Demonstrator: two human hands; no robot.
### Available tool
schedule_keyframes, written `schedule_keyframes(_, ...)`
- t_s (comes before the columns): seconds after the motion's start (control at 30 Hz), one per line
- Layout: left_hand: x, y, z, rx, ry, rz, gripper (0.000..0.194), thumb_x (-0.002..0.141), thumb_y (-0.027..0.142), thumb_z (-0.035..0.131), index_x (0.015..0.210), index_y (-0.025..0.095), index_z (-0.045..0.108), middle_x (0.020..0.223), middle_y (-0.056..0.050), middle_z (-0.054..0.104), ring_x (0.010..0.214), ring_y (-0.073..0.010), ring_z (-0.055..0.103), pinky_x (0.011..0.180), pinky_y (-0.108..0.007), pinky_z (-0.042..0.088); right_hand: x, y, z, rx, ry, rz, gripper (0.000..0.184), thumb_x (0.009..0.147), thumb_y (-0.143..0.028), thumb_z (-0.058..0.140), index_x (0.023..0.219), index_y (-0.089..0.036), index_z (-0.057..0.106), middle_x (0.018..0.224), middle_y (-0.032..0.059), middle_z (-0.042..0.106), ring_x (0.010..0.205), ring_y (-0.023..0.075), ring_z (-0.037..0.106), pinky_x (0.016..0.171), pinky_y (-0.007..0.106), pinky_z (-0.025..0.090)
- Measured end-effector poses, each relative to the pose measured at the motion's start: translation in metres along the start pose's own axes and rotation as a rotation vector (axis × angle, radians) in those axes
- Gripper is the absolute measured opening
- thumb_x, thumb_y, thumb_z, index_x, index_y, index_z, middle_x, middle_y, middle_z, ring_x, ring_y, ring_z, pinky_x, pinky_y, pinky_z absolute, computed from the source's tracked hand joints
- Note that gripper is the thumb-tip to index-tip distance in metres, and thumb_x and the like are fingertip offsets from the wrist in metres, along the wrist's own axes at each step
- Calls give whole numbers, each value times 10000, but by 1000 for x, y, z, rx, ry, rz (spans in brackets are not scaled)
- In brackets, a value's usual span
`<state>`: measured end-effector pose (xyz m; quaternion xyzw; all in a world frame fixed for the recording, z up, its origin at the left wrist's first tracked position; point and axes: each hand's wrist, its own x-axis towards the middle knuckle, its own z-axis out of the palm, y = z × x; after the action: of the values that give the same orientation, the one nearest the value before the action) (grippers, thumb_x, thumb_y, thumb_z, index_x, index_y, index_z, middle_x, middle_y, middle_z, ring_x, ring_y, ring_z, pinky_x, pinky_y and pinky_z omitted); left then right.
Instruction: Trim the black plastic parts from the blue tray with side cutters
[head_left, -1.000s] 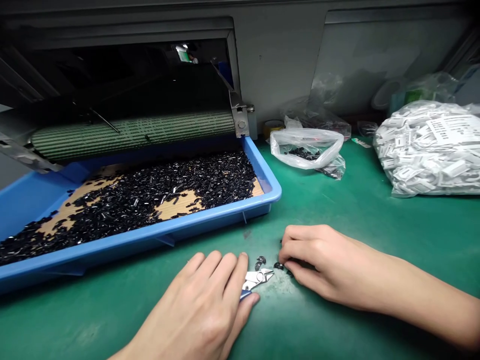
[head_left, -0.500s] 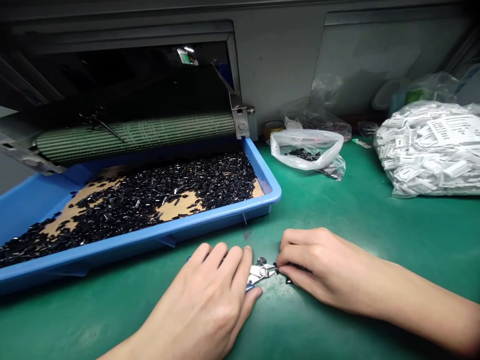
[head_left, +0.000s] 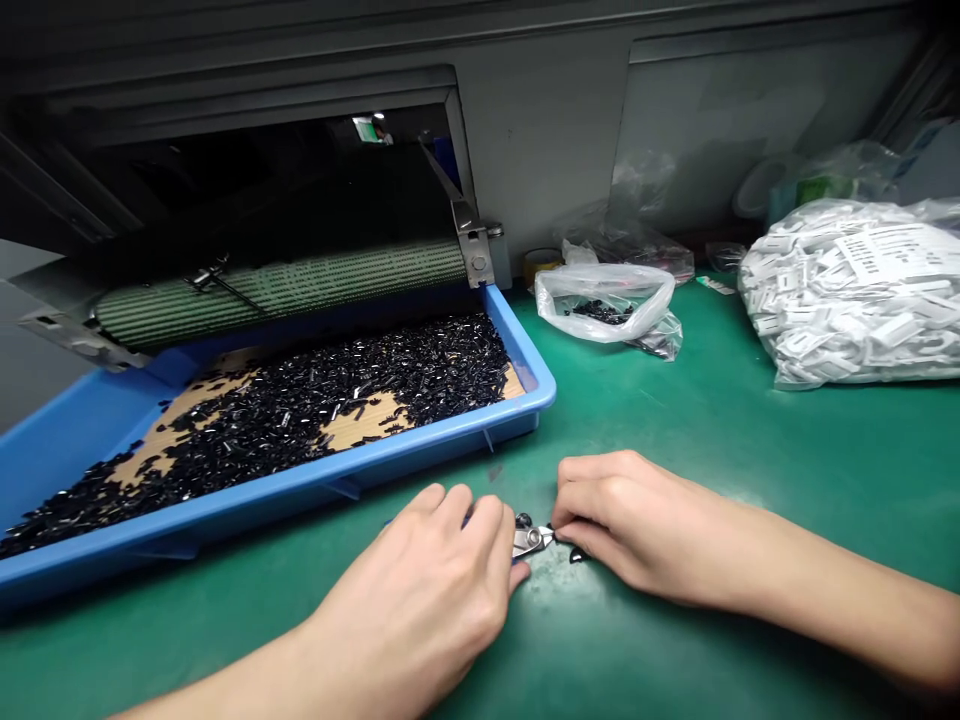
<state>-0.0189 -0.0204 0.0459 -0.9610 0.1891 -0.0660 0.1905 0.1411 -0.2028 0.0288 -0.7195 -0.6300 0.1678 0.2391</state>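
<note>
Gripping nippers (head_left: 529, 540), L hand (head_left: 427, 590) has them at black part (head_left: 553, 528), which R hand (head_left: 634, 522) seems to pinch. Cut looks underway, unclear if done; loose pcs. (head_left: 577, 556) lie beside nippers, pile (head_left: 420, 365) in tray (head_left: 450, 437) beyond nippers is maybe left.

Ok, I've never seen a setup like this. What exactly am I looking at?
There's no robot: one camera on a person's head looks forward and down at their bare hands. The left hand grips cutters, their tips at the right hand's fingertips, which seem to pinch a dark piece, mostly hidden. A loose black part lies close by on the green table. Behind, to the left, a blue tray of black parts sits below a belt. To the right are an open bag of black pieces and a larger bag of white parts.
</note>
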Motion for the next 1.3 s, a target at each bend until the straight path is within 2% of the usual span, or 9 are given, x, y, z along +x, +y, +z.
schedule_keyframes(0.13, -1, 1, -1, -19, -25, -23, 196, 1025, 295, 584, 901, 154, 640, 795, -45, 553, 662, -254, 548, 592, -424, 459, -6, -6, -13, 6, -63, 50, 109, 1012, -295, 648, 971, -215, 708, 952, 14, 666, 915, 182, 634, 789, 279, 441)
schedule_keyframes(0.23, -8, 0, -3, -66, -22, -120, 175, 1030, 294, 569, 924, 165, 620, 816, -48, 565, 678, -259, 563, 605, -427, 484, -10, -12, -19, -12, -134, 44, 49, 959, -258, 687, 933, -220, 703, 933, 7, 672, 886, 179, 640, 749, 267, 436)
schedule_keyframes(0.33, -19, 1, -5, -110, 12, -180, 177, 1042, 303, 535, 1006, 158, 629, 866, -59, 582, 744, -275, 591, 653, -451, 516, -11, -16, -17, -59, -141, 15, 152, 968, -157, 586, 846, -200, 665, 873, 11, 663, 805, 157, 622, 705, 256, 423)
schedule_keyframes(0.43, -31, 7, -6, -145, 38, -188, 219, 1055, 306, 505, 1097, 143, 645, 899, -62, 605, 784, -272, 610, 690, -457, 530, -11, -17, -11, -73, -112, -9, 177, 994, -182, 566, 835, -192, 643, 873, 14, 650, 769, 146, 604, 688, 251, 420)
schedule_keyframes(0.57, -38, 19, -4, -147, 50, -184, 285, 1077, 318, 452, 1158, 130, 650, 959, -78, 647, 853, -287, 633, 712, -458, 523, -9, -14, -4, -39, -109, -71, 205, 1046, -204, 533, 897, -210, 673, 971, 9, 647, 767, 127, 596, 678, 241, 418)
schedule_keyframes(0.7, -35, 22, 1, -192, 50, -196, 279, 1071, 317, 468, 1156, 123, 650, 973, -82, 654, 860, -291, 628, 727, -469, 517, -8, -12, -1, -18, -66, -29, 147, 1055, -225, 570, 951, -217, 673, 966, 5, 645, 859, 149, 623, 732, 252, 431)
schedule_keyframes(0.8, -32, 19, 3, -223, 56, -195, 279, 1071, 306, 475, 1171, 112, 648, 957, -77, 643, 835, -276, 607, 731, -462, 508, -8, -12, 0, -19, -46, 34, 142, 1028, -247, 635, 893, -209, 653, 905, -4, 637, 841, 156, 617, 722, 262, 428)
schedule_keyframes(1.07, -27, 18, 4, -266, 61, -178, 300, 1070, 329, 496, 1227, 112, 631, 986, -73, 626, 841, -259, 562, 759, -443, 472, -10, -11, 2, 28, -59, 22, 165, 1041, -224, 597, 902, -226, 685, 908, -10, 648, 837, 152, 627, 745, 265, 447)
schedule_keyframes(1.3, -24, 15, 0, -188, 38, -138, 317, 1084, 333, 462, 1214, 112, 649, 1036, -75, 625, 885, -268, 555, 816, -463, 451, -10, -9, 6, 25, -56, 16, 148, 1028, -201, 605, 893, -230, 657, 915, -24, 637, 854, 148, 620, 767, 260, 446)
